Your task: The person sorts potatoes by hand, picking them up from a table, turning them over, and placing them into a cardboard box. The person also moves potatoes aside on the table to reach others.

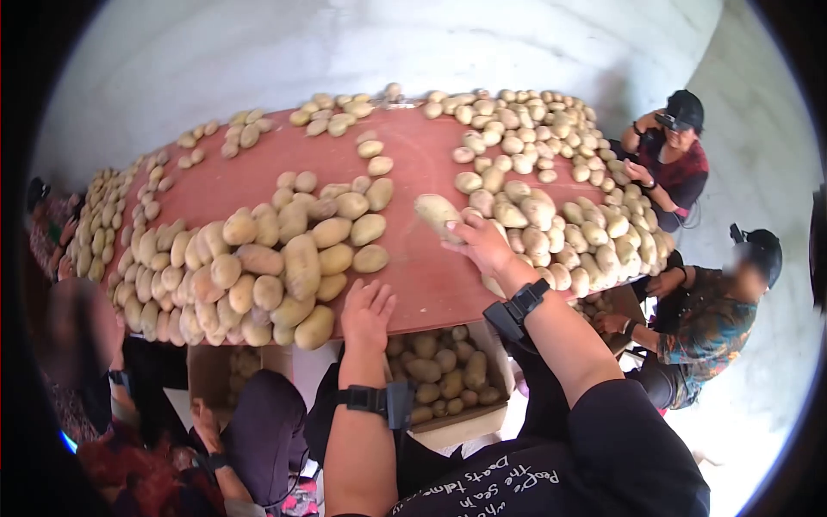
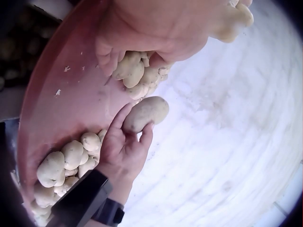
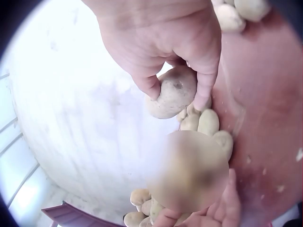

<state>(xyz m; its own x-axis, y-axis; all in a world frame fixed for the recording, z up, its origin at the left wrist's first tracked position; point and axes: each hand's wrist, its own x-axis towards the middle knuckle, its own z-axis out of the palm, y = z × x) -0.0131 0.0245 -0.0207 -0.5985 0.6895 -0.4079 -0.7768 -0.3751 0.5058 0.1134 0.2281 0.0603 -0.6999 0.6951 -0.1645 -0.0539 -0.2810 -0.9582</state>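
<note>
Mostly pale, dark-spotted oval potato.

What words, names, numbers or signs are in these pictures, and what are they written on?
"People": white handwriting-style letters on the black short-sleeved fabric shirt of the person wearing the cameras; its last letters are a bit unclear.
"The Sea": next line on that shirt; the ending is unclear.
The third line, and the word after "People", are too blurred to read surely.
I can read no other text or number.
</note>
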